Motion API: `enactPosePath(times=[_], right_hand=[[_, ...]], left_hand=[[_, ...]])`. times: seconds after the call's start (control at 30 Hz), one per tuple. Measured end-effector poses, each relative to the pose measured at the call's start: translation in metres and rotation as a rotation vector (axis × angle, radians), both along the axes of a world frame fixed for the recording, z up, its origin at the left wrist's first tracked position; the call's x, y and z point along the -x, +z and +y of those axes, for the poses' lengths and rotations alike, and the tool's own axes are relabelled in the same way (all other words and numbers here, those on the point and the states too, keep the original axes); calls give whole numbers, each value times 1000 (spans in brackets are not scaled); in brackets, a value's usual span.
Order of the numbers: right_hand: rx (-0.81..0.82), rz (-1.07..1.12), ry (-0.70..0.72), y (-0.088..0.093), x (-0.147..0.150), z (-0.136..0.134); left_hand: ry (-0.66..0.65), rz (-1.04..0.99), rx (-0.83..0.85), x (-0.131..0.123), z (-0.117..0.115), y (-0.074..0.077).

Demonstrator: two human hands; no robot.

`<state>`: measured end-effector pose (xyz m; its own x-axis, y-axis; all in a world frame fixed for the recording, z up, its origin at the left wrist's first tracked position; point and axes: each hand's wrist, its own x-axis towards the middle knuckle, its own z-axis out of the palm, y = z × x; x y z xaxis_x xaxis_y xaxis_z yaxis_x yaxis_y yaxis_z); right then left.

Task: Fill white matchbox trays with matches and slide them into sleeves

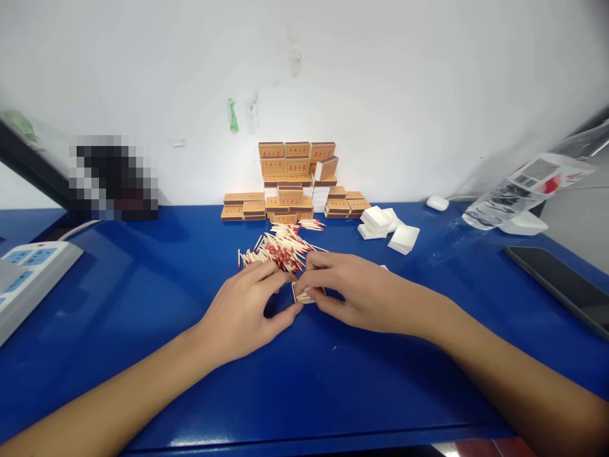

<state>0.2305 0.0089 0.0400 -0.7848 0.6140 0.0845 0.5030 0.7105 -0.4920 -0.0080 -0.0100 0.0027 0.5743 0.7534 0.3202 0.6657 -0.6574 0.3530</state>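
My left hand (247, 304) and my right hand (347, 289) meet over the blue table (143, 304), fingers curled together around a small white matchbox tray (303, 294) with matches in it. Just beyond the fingers lies a loose pile of red-tipped matches (283, 247). Behind the pile, a stack of orange matchboxes (292, 181) stands against the white wall. A few empty white trays (387, 228) lie to the right of the pile.
A white power strip (28, 273) sits at the left edge. A dark phone (561, 285) lies at the right, a clear plastic bag (523, 190) behind it, and a small white earbud case (436, 203) near the wall.
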Motion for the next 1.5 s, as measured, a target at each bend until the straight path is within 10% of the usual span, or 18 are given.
enactPosePath(times=[1.5], right_hand=[[-32,20,-87,-2,-6,13]], left_hand=[[-7,-11,21,0,1,0]])
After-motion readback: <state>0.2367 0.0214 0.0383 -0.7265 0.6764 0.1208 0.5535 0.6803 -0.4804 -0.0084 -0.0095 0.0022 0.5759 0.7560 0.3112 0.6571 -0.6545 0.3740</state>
